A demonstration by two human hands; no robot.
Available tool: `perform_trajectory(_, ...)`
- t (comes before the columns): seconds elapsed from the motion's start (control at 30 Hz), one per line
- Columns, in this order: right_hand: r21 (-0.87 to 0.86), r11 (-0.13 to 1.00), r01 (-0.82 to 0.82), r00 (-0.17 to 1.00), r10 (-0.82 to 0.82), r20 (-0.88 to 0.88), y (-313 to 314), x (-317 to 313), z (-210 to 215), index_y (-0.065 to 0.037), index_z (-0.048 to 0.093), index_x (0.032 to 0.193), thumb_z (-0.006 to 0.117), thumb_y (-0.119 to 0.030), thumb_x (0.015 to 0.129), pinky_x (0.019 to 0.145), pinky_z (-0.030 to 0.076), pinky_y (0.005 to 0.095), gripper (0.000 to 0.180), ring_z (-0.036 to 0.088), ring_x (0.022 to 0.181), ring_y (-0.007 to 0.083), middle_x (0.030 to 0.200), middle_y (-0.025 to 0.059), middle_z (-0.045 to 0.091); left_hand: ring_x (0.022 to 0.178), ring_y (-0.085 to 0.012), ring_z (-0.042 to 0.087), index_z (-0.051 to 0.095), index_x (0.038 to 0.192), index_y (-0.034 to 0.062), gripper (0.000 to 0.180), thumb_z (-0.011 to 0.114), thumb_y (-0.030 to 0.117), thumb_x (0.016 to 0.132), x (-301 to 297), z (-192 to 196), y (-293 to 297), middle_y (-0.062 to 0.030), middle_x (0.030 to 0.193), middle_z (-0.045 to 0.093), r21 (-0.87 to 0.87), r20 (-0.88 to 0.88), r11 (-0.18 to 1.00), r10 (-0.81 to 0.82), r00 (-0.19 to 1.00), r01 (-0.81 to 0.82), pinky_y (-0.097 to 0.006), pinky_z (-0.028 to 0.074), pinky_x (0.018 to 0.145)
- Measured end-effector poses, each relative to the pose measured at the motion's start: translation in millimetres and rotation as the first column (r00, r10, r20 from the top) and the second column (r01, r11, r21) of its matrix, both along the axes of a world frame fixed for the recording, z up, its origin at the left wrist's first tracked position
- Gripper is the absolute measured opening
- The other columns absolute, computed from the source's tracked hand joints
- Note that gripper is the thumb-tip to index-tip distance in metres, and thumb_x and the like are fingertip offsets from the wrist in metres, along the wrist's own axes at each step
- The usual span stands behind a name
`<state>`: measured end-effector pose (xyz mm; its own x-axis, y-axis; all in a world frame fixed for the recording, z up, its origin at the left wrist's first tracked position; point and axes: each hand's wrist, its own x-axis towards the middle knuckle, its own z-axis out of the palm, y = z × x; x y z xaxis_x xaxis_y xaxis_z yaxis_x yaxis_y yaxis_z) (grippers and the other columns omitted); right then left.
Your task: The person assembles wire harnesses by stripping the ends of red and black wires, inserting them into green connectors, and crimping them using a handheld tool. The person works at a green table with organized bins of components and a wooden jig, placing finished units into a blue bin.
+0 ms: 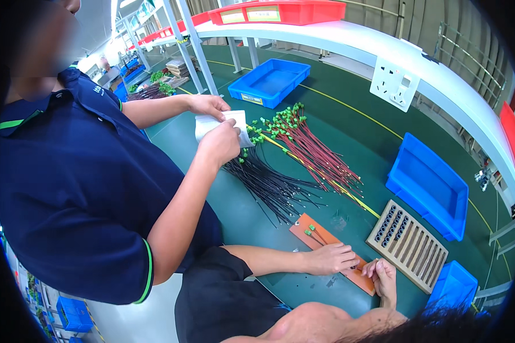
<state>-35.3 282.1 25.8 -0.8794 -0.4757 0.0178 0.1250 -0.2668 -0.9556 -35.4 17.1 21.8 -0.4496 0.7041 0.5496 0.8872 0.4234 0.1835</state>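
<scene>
My left hand [333, 259] is closed over an orange board [308, 223], its fingertips pressed together. Two short dark wires with green connectors [311, 230] stick out from under that hand along the board. At the board's near end my right hand [381, 278] pinches with thumb and forefinger, close to the left fingertips. Whatever lies between those fingers is too small to make out. Beside the right hand rests a slotted wooden rack [416, 247], with several dark round pieces [391, 226] in its left rows.
Bundles of red wires [317, 150] and black wires [272, 182] with green connectors lie farther off. Blue trays [428, 186] stand around the table. On the left, another person [91, 188] holds a white paper [237, 121]. A white shelf [349, 35] carries red bins.
</scene>
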Motion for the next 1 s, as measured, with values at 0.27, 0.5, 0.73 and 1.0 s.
perform_trajectory(0.27,0.033,0.995,-0.095,0.995,0.094,0.023,0.3,0.2,9.5,0.004,0.063,0.093,0.050,-0.028,0.109,0.090,0.053,0.0404,0.038,0.066,0.094,0.0282,0.087,0.0165,0.066,0.098,-0.0218,0.060,0.064,0.126,-0.0038,0.047,0.062,0.016,0.084,1.6,3.5,0.7,-0.0075,0.103,0.061,-0.051,-0.058,0.998,0.044,0.997,-0.047,-0.032,0.050,0.082)
perform_trajectory(0.5,-0.059,0.997,-0.059,0.998,0.060,0.016,-3.9,0.6,5.0,0.000,0.058,0.085,0.049,-0.031,0.109,0.087,0.050,0.0427,0.040,0.064,0.087,0.0302,0.080,0.0172,0.065,0.097,-0.0208,0.059,0.063,0.127,-0.0049,0.048,0.060,0.015,0.084,5.4,4.9,4.0,-0.0070,0.101,0.061,-0.073,-0.057,0.994,0.073,0.996,-0.078,-0.031,0.049,0.081)
perform_trajectory(0.73,-0.037,0.995,-0.090,0.996,0.090,-0.013,-4.5,1.3,6.3,-0.002,0.054,0.080,0.050,-0.031,0.108,0.084,0.050,0.0436,0.041,0.065,0.085,0.0315,0.078,0.0178,0.064,0.096,-0.0206,0.060,0.061,0.129,-0.0068,0.051,0.060,0.016,0.083,6.0,12.6,1.6,-0.0072,0.101,0.061,-0.112,-0.067,0.991,0.068,0.995,-0.075,-0.030,0.049,0.077)
perform_trajectory(1.0,0.163,0.983,-0.083,0.993,0.095,-0.066,2.2,-6.8,3.6,-0.002,0.054,0.076,0.049,-0.026,0.109,0.072,0.046,0.0320,0.041,0.055,0.075,0.0158,0.072,0.0039,0.056,0.094,-0.0324,0.064,0.064,0.123,-0.0007,0.042,0.066,0.009,0.082,-2.3,-3.2,3.0,-0.0143,0.104,0.064,-0.064,0.238,0.997,-0.036,0.970,0.053,-0.043,0.051,0.080)
